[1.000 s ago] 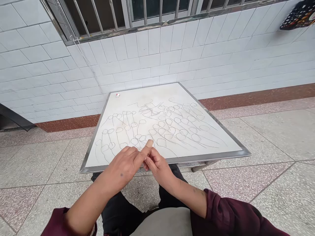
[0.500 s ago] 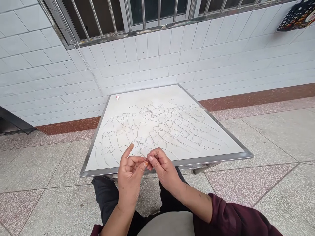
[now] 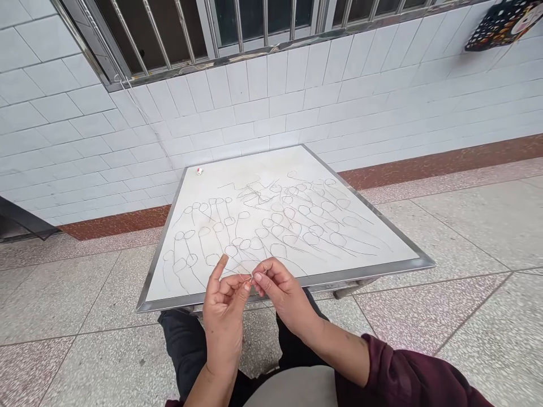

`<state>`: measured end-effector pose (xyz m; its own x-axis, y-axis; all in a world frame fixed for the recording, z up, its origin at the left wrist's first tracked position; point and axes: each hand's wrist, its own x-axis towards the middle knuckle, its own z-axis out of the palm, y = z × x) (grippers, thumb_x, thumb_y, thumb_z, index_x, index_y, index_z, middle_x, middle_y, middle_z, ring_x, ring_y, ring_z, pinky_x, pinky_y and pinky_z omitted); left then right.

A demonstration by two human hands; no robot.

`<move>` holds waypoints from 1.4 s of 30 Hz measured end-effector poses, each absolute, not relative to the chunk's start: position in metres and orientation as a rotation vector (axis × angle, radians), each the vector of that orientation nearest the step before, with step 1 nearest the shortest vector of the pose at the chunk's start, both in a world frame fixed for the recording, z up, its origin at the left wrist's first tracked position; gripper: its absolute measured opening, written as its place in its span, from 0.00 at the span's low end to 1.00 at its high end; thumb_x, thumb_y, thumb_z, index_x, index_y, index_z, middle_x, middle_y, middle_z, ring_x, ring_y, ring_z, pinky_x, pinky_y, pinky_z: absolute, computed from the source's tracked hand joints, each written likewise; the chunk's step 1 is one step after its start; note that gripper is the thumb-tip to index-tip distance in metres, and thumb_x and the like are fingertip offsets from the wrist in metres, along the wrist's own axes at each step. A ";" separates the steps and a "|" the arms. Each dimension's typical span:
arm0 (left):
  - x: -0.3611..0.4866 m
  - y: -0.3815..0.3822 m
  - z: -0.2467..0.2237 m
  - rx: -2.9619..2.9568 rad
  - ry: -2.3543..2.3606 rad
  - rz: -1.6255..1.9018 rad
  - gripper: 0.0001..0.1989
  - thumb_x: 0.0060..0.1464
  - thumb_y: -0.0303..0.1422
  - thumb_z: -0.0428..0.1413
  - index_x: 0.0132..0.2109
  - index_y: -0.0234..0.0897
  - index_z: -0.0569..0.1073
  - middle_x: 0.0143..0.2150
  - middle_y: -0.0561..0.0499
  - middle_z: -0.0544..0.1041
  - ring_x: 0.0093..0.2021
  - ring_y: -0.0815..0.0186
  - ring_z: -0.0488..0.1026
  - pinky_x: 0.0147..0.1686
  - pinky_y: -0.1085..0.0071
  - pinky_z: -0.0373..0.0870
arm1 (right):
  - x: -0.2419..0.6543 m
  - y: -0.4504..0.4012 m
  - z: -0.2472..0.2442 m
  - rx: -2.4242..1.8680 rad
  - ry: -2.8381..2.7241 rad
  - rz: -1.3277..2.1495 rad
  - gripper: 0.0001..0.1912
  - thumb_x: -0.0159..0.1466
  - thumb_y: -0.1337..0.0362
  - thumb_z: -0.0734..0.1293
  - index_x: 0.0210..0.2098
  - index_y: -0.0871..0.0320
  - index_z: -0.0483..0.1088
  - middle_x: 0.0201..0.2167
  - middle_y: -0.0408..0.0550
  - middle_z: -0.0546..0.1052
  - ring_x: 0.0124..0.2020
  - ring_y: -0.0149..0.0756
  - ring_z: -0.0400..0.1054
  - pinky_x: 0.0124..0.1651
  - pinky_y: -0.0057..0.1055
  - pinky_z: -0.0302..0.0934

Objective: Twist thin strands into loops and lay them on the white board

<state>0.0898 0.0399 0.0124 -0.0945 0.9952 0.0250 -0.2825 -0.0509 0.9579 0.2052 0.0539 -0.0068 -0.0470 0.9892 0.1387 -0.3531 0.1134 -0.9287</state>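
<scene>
Thumb and fingers of my left hand (image 3: 225, 305) pinch a thin wire (image 3: 241, 276) just over the near edge of the white table (image 3: 237, 161). My right hand (image 3: 286, 294) pinches the same wire, its fingertips touching or nearly touching those of my left hand. A small loop of wire shows above the right fingertips. Several looped wires (image 3: 316, 230) with long tails lie in rows on the table. Farther back is a loose tangle of wire pieces (image 3: 258, 195). The wire ends between my fingertips are hidden.
A small white and red object (image 3: 199, 171) lies at the table's far left corner. The table has a raised-looking metal rim (image 3: 382, 270). Behind it stands a white tiled wall (image 3: 254, 121) with a barred window, and a patterned bag (image 3: 500, 28) hangs at the upper right.
The view has shifted slightly. More of the wire shows between and above my fingertips, while both hands stay pinched together in nearly the same place.
</scene>
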 end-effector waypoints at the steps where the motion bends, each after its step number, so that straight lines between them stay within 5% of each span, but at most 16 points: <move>1: 0.090 0.040 0.013 0.966 1.022 1.418 0.31 0.53 0.30 0.62 0.62 0.44 0.62 0.36 0.53 0.77 0.39 0.68 0.75 0.44 0.70 0.71 | 0.205 0.054 -0.006 -0.800 -1.014 1.338 0.12 0.62 0.54 0.67 0.32 0.55 0.65 0.27 0.40 0.68 0.27 0.29 0.60 0.33 0.29 0.59; 30: 0.081 0.026 0.010 1.277 1.361 1.424 0.26 0.54 0.37 0.60 0.60 0.47 0.67 0.38 0.53 0.78 0.44 0.67 0.76 0.52 0.69 0.68 | 0.205 0.053 -0.010 -0.747 -0.824 1.507 0.06 0.56 0.62 0.74 0.30 0.56 0.74 0.25 0.39 0.73 0.27 0.26 0.63 0.34 0.26 0.57; 42: 0.080 0.034 0.005 0.995 1.162 1.512 0.26 0.51 0.32 0.64 0.57 0.45 0.71 0.36 0.54 0.78 0.42 0.69 0.76 0.45 0.73 0.72 | 0.204 0.053 -0.006 -0.746 -0.811 1.538 0.06 0.55 0.62 0.74 0.29 0.56 0.74 0.24 0.39 0.75 0.26 0.26 0.66 0.33 0.26 0.58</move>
